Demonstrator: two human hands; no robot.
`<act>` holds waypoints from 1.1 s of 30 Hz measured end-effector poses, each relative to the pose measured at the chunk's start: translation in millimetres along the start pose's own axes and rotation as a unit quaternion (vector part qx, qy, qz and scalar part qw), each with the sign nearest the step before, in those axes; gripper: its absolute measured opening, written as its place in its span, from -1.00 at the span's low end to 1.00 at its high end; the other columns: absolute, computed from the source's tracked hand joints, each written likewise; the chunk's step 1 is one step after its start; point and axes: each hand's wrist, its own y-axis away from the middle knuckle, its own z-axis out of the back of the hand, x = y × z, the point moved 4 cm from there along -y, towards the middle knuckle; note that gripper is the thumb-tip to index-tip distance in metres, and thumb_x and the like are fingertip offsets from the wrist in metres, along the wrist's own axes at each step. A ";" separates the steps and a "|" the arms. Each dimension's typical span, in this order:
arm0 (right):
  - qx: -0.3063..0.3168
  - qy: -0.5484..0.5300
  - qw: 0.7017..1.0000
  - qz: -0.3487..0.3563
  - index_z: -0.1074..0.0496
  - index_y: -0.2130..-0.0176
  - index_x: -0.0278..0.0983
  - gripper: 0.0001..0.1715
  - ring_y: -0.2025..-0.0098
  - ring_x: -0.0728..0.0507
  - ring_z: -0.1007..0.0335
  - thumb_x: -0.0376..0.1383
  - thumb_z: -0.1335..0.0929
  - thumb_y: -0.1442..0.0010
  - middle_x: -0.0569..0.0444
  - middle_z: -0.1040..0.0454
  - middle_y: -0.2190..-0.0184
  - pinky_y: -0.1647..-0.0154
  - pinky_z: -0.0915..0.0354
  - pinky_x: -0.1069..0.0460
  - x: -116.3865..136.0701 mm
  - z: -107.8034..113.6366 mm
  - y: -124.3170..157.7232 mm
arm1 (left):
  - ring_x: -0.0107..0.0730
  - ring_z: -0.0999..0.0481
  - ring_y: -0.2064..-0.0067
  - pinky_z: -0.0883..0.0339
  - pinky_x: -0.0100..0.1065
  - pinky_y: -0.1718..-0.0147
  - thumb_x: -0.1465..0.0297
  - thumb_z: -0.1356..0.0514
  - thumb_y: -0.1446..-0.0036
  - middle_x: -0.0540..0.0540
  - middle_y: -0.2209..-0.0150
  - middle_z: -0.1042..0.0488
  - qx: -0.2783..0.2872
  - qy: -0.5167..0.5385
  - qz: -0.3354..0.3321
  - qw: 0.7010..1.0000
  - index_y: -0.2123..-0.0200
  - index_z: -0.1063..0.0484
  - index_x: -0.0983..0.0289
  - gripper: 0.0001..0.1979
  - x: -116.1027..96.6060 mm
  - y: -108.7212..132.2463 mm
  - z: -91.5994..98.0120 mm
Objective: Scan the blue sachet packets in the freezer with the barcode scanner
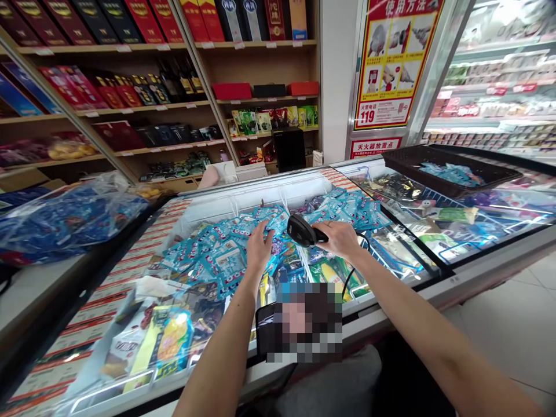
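My right hand grips a black handheld barcode scanner over an open chest freezer, its head aimed left at the packets. A black cable runs down from it. My left hand reaches into the freezer with fingers spread flat on a heap of light-blue packets. The two hands are close together, the scanner just right of my left fingertips.
The freezer's rim runs across in front of me, with a blurred-out device resting on it. A black crate sits on the freezer's glass lid at right. Bagged blue goods lie at left. Shelves of boxed bottles stand behind.
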 end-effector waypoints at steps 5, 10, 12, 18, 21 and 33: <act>0.005 0.001 1.000 -0.001 -0.38 0.02 -0.14 -0.60 0.20 -0.11 -0.43 -0.12 -0.34 -0.14 0.06 -0.52 0.20 0.27 -0.16 0.07 -0.4 -0.2 -0.1 | -0.26 -0.47 0.21 -0.34 -0.30 0.27 0.19 -0.03 -0.17 0.18 0.03 -0.43 0.002 0.000 0.002 1.000 -0.07 -0.28 0.21 -0.57 -1.1 0.1 -0.4; 0.000 0.008 1.000 -0.002 -0.39 0.03 -0.13 -0.61 0.23 -0.11 -0.43 -0.11 -0.32 -0.15 0.07 -0.52 0.22 0.30 -0.15 0.06 -0.2 -0.4 0.6 | -0.27 -0.46 0.20 -0.34 -0.31 0.27 0.19 -0.02 -0.18 0.17 0.03 -0.42 0.002 0.006 -0.004 1.000 -0.07 -0.28 0.21 -0.57 -4.1 0.9 0.5; -0.007 0.010 1.000 -0.003 -0.39 0.02 -0.12 -0.62 0.24 -0.11 -0.43 -0.11 -0.31 -0.16 0.08 -0.52 0.24 0.31 -0.15 0.06 -0.2 -0.1 1.0 | -0.28 -0.46 0.21 -0.34 -0.30 0.25 0.19 -0.01 -0.18 0.17 0.02 -0.42 0.006 0.004 -0.011 1.000 -0.08 -0.27 0.21 -0.57 -5.0 1.0 0.4; -0.010 -0.003 1.000 -0.005 -0.39 0.01 -0.13 -0.59 0.23 -0.11 -0.43 -0.12 -0.34 -0.13 0.07 -0.53 0.23 0.29 -0.15 0.07 -0.7 -1.6 1.3 | -0.27 -0.44 0.20 -0.32 -0.29 0.24 0.20 -0.01 -0.18 0.17 0.00 -0.40 -0.005 -0.007 -0.004 1.000 -0.08 -0.27 0.23 -0.57 -4.3 1.5 2.0; -0.007 -0.005 1.000 -0.009 -0.39 0.01 -0.15 -0.57 0.22 -0.11 -0.43 -0.12 -0.35 -0.12 0.05 -0.53 0.22 0.29 -0.16 0.08 -1.7 -2.9 1.4 | -0.28 -0.44 0.22 -0.32 -0.28 0.22 0.21 0.00 -0.18 0.16 0.00 -0.41 -0.019 -0.013 -0.003 1.000 -0.07 -0.28 0.22 -0.59 -4.7 2.2 3.6; -0.004 -0.013 1.000 -0.015 -0.39 -0.01 -0.15 -0.56 0.19 -0.12 -0.44 -0.10 -0.33 -0.14 0.06 -0.53 0.18 0.27 -0.18 0.08 -3.3 -3.5 2.5 | -0.24 -0.44 0.16 -0.29 -0.25 0.13 0.24 0.00 -0.19 0.16 0.03 -0.42 -0.018 -0.032 -0.018 0.999 -0.05 -0.29 0.22 -0.61 -6.2 2.3 2.6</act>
